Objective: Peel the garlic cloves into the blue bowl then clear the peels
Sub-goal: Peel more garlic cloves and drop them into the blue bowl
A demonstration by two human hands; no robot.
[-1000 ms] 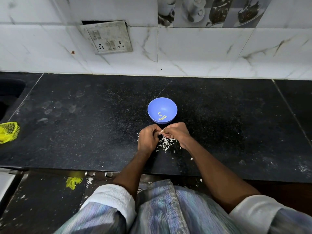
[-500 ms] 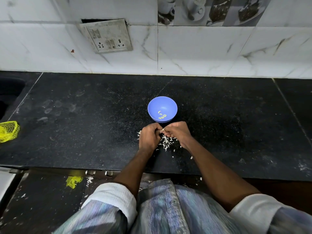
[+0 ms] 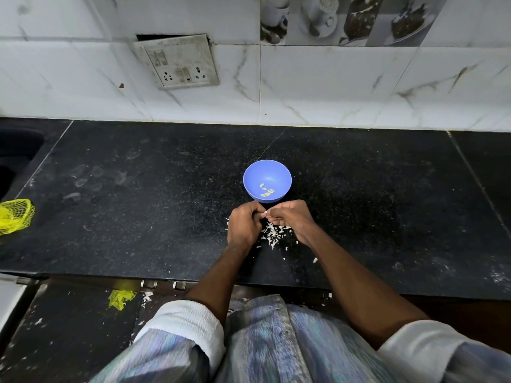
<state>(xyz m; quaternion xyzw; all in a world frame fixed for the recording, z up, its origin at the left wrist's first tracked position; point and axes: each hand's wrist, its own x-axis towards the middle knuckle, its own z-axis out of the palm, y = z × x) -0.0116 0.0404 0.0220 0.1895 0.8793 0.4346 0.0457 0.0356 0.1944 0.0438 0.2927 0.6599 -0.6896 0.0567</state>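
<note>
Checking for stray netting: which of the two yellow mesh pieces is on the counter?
The larger yellow mesh, at the counter's far left edge. The smaller scrap lies lower, below the counter's front edge, among white peel bits.

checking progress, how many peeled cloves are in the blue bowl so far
About 4, though they are small and crowded. One lies apart, up and left; the rest cluster at the bottom of the blue bowl, near its front wall. More could be hidden among them.
</note>
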